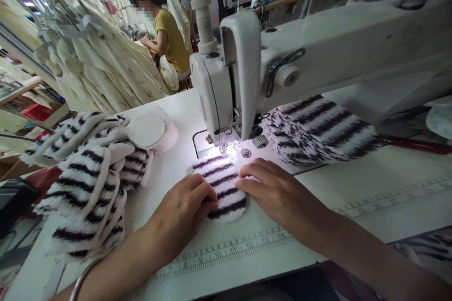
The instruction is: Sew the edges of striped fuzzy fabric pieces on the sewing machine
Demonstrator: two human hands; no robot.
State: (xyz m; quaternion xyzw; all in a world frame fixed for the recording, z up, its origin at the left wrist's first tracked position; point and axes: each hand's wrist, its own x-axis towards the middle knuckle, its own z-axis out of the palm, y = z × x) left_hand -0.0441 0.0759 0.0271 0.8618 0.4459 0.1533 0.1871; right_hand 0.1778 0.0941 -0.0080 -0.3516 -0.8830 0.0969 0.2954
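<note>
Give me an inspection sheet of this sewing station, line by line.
surface: white table with a printed ruler.
job's things: striped terry pad in front of the sewing machine's lit needle area; striped stacks left, striped stack right; white round pads.
clutter: red crate off the table's left side.
hands: left hand and right hand lie flat on the pad.
cables: nothing seen.
surroundings: seated co-worker, hanging cream fabric.

White sewing table (356, 183) with printed ruler (226, 250), bearing stacks of black-striped fleecy pads (84, 183) and round white pads (148, 130)
</note>
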